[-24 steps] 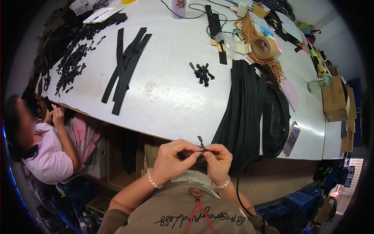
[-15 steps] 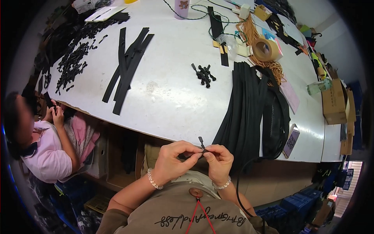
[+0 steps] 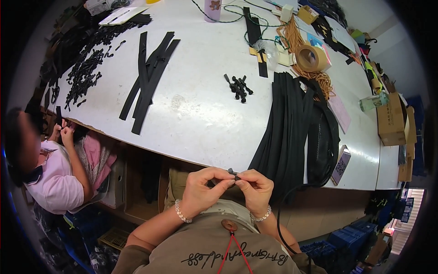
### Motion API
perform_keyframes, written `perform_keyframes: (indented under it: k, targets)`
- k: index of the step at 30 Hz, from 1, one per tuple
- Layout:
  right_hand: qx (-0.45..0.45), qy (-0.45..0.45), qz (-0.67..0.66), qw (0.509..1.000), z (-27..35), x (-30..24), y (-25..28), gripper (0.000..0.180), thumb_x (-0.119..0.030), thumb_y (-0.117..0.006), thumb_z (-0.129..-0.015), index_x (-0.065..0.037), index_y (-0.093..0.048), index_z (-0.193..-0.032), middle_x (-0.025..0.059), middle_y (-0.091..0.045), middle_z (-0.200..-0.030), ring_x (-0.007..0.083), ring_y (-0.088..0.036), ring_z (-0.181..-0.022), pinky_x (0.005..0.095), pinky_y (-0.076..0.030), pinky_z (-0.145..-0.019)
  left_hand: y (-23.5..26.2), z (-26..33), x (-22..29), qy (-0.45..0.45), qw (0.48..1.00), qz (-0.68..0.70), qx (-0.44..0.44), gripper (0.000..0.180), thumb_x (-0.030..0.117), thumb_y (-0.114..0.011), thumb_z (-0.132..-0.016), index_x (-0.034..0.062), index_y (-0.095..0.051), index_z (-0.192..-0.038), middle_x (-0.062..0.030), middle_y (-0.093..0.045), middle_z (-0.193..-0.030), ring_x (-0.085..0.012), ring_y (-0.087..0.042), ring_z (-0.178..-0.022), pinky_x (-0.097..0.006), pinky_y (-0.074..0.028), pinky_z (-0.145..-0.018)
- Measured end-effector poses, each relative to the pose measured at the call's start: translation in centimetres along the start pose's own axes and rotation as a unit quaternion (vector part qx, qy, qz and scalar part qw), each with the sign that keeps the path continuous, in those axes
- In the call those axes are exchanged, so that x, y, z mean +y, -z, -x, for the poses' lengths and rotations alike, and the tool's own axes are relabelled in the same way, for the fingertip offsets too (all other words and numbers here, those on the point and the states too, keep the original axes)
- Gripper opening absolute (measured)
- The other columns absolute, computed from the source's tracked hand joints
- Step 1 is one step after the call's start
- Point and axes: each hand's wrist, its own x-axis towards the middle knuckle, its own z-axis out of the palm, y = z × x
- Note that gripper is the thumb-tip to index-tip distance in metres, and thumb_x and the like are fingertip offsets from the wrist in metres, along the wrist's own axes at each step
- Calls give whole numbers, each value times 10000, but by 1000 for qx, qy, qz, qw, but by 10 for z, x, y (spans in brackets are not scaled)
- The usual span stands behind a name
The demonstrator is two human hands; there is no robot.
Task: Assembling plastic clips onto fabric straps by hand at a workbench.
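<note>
Just beyond the table's front edge, my left hand (image 3: 204,188) and my right hand (image 3: 256,192) meet fingertip to fingertip. Both are closed in a pinch on a small black zipper pull (image 3: 232,172). Its flat end pokes up above my fingers; the rest is mostly covered by them. Whether a strip of tape is also between my fingers, I cannot tell. Similar pulls lie in a small heap (image 3: 238,88) on the table ahead of my hands. To the right, a bundle of long black zipper strips (image 3: 287,123) hangs over the front edge.
Several black strips (image 3: 150,77) cross on the white table (image 3: 196,123), with a large pile of pulls (image 3: 86,73) farther left. A tape roll (image 3: 311,58), orange cord, a black bag (image 3: 321,141) and a phone (image 3: 341,165) lie right. Another person (image 3: 59,169) works at left.
The zipper pull has sunk and tilted between my fingertips, so less of it sticks up. My hands stay almost in place. The other person's black strip now points more upright.
</note>
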Motion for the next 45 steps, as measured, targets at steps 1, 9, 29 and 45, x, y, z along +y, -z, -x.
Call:
perform_keyframes:
  k: [1, 9, 29, 45]
  targets:
    - [-10, -1, 20, 1000, -1, -1, 1, 120, 71, -663, -747, 37, -637, -860, 99, -640, -856, 133, -591, -764, 223, -475, -678, 0, 1, -1, 11, 1000, 10, -2, 73, 6, -678, -747, 2, -662, -819, -75, -664, -801, -97, -608, -682, -220, -488, -615]
    - [17, 15, 47, 999, 2, -6, -3, 129, 88, -656, -738, 38, -635, -856, 106, -640, -854, 143, -603, -755, 228, -482, -670, 3, -2, 15, 36, 998, -26, -33, 68, -13, -692, -731, -14, -653, -787, -66, -661, -790, -98, -603, -718, -222, -481, -651]
    - [17, 24, 95, 995, 6, -16, -5, 152, 86, -677, -704, 33, -632, -838, 119, -629, -857, 165, -599, -797, 242, -481, -693, -1, 7, -14, 45, 989, 138, -29, 67, -51, -629, -775, -10, -628, -829, -69, -638, -856, -116, -589, -811, -238, -478, -736]
    - [-26, 140, 226, 964, 3, -27, -5, 199, 95, -675, -658, 20, -627, -837, 120, -634, -813, 195, -618, -717, 262, -491, -641, -1, 6, -22, -26, 989, 144, -38, 107, -86, -643, -732, -3, -644, -800, -87, -643, -824, -147, -602, -769, -247, -490, -683]
